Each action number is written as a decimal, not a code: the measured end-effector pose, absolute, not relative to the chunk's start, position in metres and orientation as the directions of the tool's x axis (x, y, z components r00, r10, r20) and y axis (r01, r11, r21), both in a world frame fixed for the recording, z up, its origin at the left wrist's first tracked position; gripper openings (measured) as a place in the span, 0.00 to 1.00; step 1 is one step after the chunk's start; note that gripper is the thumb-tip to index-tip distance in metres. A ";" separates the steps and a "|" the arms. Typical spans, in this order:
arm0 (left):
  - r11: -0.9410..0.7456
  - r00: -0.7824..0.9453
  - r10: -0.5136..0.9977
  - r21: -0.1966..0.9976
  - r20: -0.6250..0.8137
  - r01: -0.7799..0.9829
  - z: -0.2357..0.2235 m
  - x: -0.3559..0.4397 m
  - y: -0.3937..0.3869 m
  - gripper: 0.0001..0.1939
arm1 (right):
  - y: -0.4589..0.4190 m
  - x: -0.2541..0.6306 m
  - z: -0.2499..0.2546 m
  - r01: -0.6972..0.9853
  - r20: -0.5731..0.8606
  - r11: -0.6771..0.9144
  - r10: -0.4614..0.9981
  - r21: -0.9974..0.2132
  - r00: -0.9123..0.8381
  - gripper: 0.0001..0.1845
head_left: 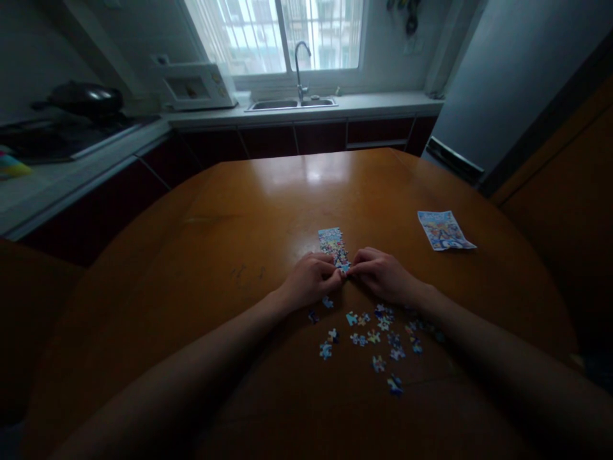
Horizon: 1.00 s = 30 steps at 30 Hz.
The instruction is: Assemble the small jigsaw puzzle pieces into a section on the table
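A partly joined jigsaw puzzle (332, 243) lies on the table in front of me, a narrow upright strip with a jagged right side. My left hand (313, 276) rests at its lower left, fingers curled and closed on the near edge, covering part of it. From the other side, my right hand (380, 273) pinches at the lower right corner, on what looks like a puzzle piece (345, 269) mostly hidden by the fingertips. Both sets of fingertips nearly meet there. Loose puzzle pieces (373, 336) are scattered nearer to me, several of them below my right wrist.
A printed picture sheet (443, 230) lies to the right on the wooden table (239, 217). Beyond the table run a counter with a sink (292, 104), a microwave (196, 86) and a pan (86, 99) on the stove. A fridge (507, 83) stands at the right.
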<state>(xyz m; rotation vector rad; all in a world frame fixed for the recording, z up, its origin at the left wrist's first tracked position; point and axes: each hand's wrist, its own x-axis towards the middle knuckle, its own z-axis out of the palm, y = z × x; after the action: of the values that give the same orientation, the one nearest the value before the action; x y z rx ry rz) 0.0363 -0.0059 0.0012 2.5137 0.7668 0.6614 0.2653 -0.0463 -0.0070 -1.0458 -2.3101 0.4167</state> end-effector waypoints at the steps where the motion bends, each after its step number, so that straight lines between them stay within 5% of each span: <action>1: -0.753 0.731 0.606 0.525 0.314 0.398 0.001 0.036 -0.006 0.21 | -0.046 0.265 -0.007 0.587 0.365 0.645 0.763 -0.489 -0.533 0.14; 30: -0.776 0.718 0.595 0.491 0.360 0.397 -0.001 0.034 -0.004 0.20 | -0.044 0.264 -0.008 0.565 0.381 0.617 0.785 -0.548 -0.488 0.12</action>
<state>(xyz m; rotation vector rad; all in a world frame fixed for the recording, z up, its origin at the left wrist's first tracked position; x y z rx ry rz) 0.0337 -0.0044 -0.0014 2.5430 0.7676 0.7216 0.2637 -0.0445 -0.0079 -1.0564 -2.2290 0.4697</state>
